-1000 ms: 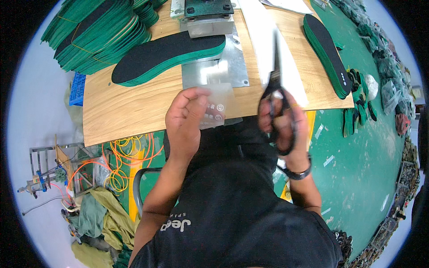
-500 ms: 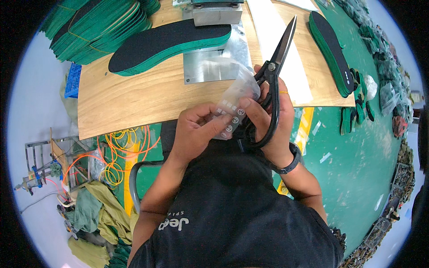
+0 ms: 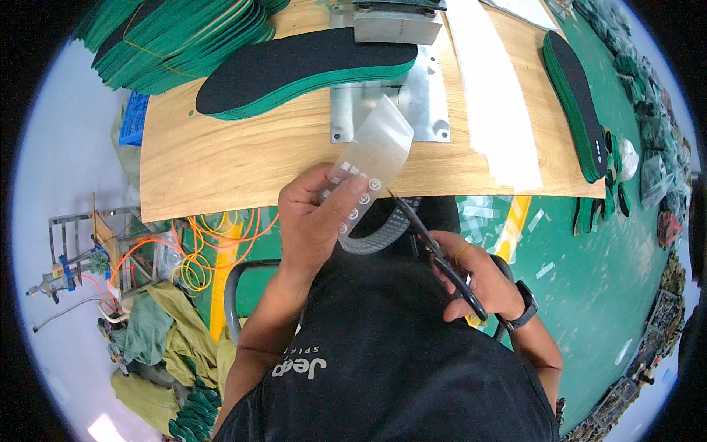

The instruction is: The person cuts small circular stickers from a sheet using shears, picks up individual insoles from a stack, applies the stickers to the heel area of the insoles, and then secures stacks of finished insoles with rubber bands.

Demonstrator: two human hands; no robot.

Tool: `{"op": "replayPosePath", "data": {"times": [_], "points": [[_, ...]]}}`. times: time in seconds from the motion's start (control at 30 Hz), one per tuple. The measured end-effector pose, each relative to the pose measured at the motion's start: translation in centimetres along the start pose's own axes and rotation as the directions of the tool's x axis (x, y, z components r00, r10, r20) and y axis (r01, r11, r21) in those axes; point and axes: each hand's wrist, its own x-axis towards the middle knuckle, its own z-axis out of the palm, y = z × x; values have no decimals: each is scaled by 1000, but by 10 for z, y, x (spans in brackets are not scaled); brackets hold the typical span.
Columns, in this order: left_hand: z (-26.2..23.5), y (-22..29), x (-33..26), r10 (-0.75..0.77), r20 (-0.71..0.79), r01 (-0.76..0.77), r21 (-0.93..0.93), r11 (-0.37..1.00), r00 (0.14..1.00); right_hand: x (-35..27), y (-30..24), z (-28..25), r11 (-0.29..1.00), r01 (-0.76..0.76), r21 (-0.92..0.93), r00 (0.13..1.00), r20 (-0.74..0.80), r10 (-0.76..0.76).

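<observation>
Between the thumb and fingers of my left hand (image 3: 313, 214) is a translucent film strip (image 3: 383, 136) with white printed marks. Its upper end folds over above the table edge, and its lower part curls in a loop over my lap. My right hand (image 3: 479, 276) grips black-handled scissors (image 3: 442, 259). Their blades point up and left, with the tip close to the strip's right side; whether they touch it I cannot tell. Beyond my hands, a short stack of black insoles with green edges (image 3: 309, 72) lies on the wooden table (image 3: 243, 158).
A metal press block (image 3: 398, 26) stands over a steel plate (image 3: 434, 110) at the table's back. Bundled green insoles (image 3: 184, 44) fill the far left. White paper (image 3: 501, 103) and another insole stack (image 3: 574, 107) lie to the right. Orange and yellow hoses (image 3: 195, 258) coil on the floor.
My right hand has come off the strip and moved down and right. The scissors have swung from pointing up and right to up and left, toward the strip. My left hand keeps its hold.
</observation>
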Motion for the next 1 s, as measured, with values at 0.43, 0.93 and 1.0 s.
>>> {"op": "replayPosePath", "data": {"times": [0.43, 0.93, 1.0], "points": [[12, -4, -6, -36, 68, 23, 176, 984, 997, 17, -4, 3, 992, 28, 119, 1000, -7, -27], [-2, -2, -20, -103, 151, 48, 330, 943, 983, 10, 2, 13, 997, 61, 43, 998, -1, -61], [-20, 8, -20, -207, 243, 73, 467, 881, 948, -3, 7, 10, 999, -29, 19, 999, 44, 28]]}}
